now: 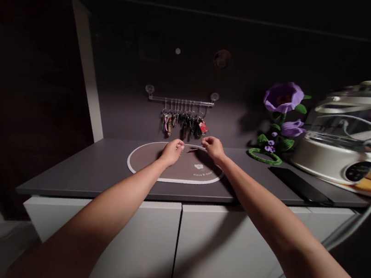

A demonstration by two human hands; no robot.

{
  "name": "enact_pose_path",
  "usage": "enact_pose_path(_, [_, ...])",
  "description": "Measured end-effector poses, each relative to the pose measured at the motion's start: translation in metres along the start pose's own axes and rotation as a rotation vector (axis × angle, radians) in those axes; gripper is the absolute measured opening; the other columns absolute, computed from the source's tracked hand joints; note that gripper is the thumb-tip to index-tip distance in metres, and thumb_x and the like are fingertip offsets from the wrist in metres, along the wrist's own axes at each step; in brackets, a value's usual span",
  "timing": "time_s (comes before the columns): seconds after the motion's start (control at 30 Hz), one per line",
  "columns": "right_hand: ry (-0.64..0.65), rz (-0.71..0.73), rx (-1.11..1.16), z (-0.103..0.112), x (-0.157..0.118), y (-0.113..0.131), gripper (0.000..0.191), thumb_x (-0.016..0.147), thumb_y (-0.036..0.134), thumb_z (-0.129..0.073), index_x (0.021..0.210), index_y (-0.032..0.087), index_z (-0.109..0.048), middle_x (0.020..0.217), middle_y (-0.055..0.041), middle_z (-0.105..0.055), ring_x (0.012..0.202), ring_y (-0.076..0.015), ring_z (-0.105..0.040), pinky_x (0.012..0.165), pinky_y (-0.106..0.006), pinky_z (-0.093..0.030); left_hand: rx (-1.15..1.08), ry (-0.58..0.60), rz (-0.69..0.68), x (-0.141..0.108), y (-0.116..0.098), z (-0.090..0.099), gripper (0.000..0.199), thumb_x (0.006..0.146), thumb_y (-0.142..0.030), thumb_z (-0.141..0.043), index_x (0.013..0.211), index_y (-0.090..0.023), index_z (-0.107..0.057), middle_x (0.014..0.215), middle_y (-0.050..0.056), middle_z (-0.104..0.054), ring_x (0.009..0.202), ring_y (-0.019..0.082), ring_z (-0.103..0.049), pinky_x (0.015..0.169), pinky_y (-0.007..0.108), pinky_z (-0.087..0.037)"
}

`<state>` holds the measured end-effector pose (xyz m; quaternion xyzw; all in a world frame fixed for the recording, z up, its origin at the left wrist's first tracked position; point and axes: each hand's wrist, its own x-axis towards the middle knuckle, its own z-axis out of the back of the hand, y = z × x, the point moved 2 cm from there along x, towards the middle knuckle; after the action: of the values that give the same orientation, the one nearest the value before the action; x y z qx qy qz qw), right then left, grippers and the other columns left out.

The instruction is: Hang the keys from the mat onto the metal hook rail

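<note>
My left hand [172, 151] is over the left half of an oval brown mat [147, 163] with a white rim, fingers curled and pinched together. Above the mat's right back edge, my right hand [215, 148] has its thumb and fingertips closed in a pinch. Whatever either hand holds is too small to make out. A thin, reddish sliver-like thing [192, 150] shows between the hands, close to the mat. Just behind them, several keys and key tags [185, 122] hang from a clear hook rail [181, 101] on the wall.
On the right of the dark counter [72, 168] lie a black phone-like slab [299, 185] and purple craft flowers [284, 98] with a green ring base. Beyond them stands a white appliance [329, 158] with a clear top. A white cable [365, 217] hangs over the front edge.
</note>
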<state>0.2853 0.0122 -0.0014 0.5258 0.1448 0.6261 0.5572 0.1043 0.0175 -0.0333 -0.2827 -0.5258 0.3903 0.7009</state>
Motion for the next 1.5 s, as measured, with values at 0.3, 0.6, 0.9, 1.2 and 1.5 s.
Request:
enact_pose_path(0.3, [0.228, -0.064, -0.343, 0.008, -0.014, -0.008, 0.022, 0.073, 0.033, -0.058, 0.075, 0.014, -0.065, 0.064, -0.0016, -0.061, 0.055, -0.0084, -0.047, 0.054, -0.02, -0.034, 0.053, 0.027, 0.007, -0.002, -0.002, 0.001, 0.01, 0.075, -0.014, -0.051, 0.082, -0.015, -0.058, 0.07, 0.0, -0.054, 0.061, 0.009, -0.048, 0.06, 0.021, -0.039])
enact_pose_path(0.6, [0.356, -0.001, -0.54, 0.005, -0.017, 0.004, 0.038, 0.063, 0.046, -0.068, 0.083, 0.014, -0.07, 0.079, -0.0051, -0.068, 0.071, -0.0146, -0.058, 0.062, -0.021, -0.04, 0.084, 0.06, 0.005, -0.003, -0.003, 0.001, 0.01, 0.074, -0.014, -0.052, 0.082, -0.015, -0.059, 0.071, 0.001, -0.055, 0.064, 0.009, -0.049, 0.064, 0.022, -0.04])
enact_pose_path(0.9, [0.248, 0.071, -0.514, 0.008, -0.011, -0.002, 0.017, 0.069, 0.032, -0.065, 0.073, 0.017, -0.072, 0.069, -0.0038, -0.068, 0.067, -0.0145, -0.059, 0.061, -0.021, -0.039, 0.087, 0.069, -0.001, -0.006, -0.01, 0.0, 0.009, 0.074, -0.012, -0.052, 0.079, -0.014, -0.059, 0.071, 0.001, -0.057, 0.066, 0.009, -0.051, 0.065, 0.021, -0.041])
enact_pose_path(1.2, [0.123, -0.012, -0.321, 0.008, -0.015, 0.005, 0.022, 0.071, 0.031, -0.056, 0.068, 0.012, -0.067, 0.051, -0.0004, -0.057, 0.053, -0.0095, -0.049, 0.055, -0.02, -0.035, 0.299, 0.122, -0.185, -0.008, -0.021, 0.001, 0.013, 0.074, -0.012, -0.052, 0.079, -0.014, -0.064, 0.078, 0.004, -0.062, 0.072, 0.013, -0.054, 0.07, 0.024, -0.042])
enact_pose_path(1.5, [0.168, -0.044, 0.192, 0.001, -0.013, 0.009, 0.025, 0.067, 0.035, -0.061, 0.057, 0.014, -0.052, 0.049, 0.0027, -0.049, 0.047, -0.0059, -0.042, 0.05, -0.02, -0.035, 0.355, 0.0, -0.178, -0.007, -0.022, 0.004, 0.014, 0.075, -0.013, -0.05, 0.08, -0.013, -0.063, 0.078, 0.005, -0.061, 0.069, 0.012, -0.053, 0.067, 0.024, -0.042])
